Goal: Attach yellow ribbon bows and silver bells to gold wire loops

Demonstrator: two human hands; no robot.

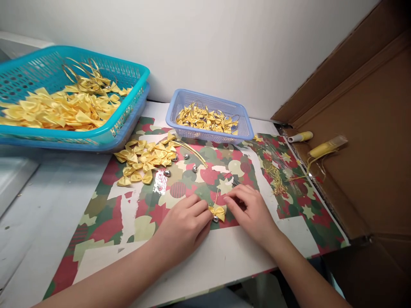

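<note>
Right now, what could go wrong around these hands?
The thin thread by the yellow bow, between the left hand and the right hand, could snag or tangle. The loose silvery pieces might roll away if knocked. The gold wires lie close to the bow pile, so lifting one could drag bows along.

My lone head-worn camera looks forward and down, close over the worktop (pixel 178 189), toward a white wall (pixel 221 47).
</note>
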